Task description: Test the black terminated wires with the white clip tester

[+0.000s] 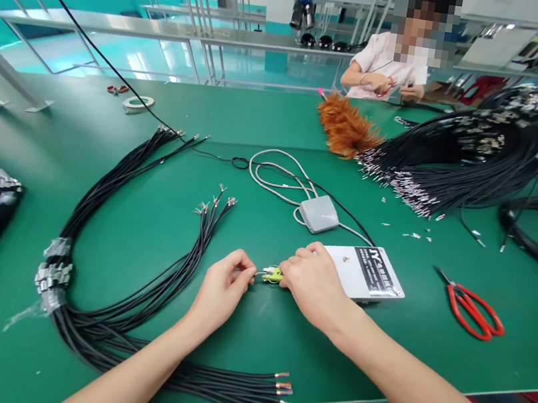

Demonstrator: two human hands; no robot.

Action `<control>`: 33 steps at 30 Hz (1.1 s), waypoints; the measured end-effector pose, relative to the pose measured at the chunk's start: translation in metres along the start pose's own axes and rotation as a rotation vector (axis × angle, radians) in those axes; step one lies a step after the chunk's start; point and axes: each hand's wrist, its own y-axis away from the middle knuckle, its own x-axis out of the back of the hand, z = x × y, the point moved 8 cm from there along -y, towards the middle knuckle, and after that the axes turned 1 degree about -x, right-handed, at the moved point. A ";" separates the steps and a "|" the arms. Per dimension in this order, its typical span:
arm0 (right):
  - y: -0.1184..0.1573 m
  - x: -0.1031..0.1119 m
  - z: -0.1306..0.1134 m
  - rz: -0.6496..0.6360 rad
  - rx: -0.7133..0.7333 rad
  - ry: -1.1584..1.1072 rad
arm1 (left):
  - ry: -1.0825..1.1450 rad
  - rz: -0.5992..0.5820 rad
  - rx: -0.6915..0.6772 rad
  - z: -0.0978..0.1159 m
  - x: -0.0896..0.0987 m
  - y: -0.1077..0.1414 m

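Note:
My left hand (226, 283) is closed in a pinch on a thin cable, mostly hidden by the fingers. Its fine end reaches to a yellow-green clip-like part (274, 274) at the left end of a white box (347, 267) with a black "JY" label. Over that same end of the box, my right hand (313, 277) is wrapped, fingers curled beside the yellow-green part. Left of my hands, a bundle of black cables (156, 279) bends in a loop, its ends stripped to coloured wires. Silvery connectors (53, 274) are gathered at the bend.
Red-handled scissors (475, 313) lie to the right. Behind the box sit a grey pedal-like block (318, 213) with its cord and an orange feather duster (345, 129). More black cables (437, 159) are heaped back right. A person (389, 71) works across the table.

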 end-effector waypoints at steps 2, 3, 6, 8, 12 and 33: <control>0.000 0.000 0.000 -0.006 0.003 0.006 | -0.006 0.001 0.001 -0.003 -0.001 -0.003; 0.000 0.000 0.000 -0.006 0.004 0.006 | -0.009 0.001 0.001 -0.005 -0.002 -0.004; 0.000 0.000 0.001 0.004 0.007 0.005 | -0.019 -0.003 -0.002 -0.010 -0.004 -0.008; 0.000 -0.001 0.001 0.016 0.007 0.002 | -0.025 -0.010 -0.006 -0.014 -0.006 -0.010; -0.001 0.001 -0.002 0.046 0.001 -0.008 | -0.035 -0.023 -0.013 -0.015 -0.009 -0.012; 0.134 0.007 0.035 0.769 -0.298 -0.221 | -0.034 -0.027 0.015 -0.014 -0.005 -0.010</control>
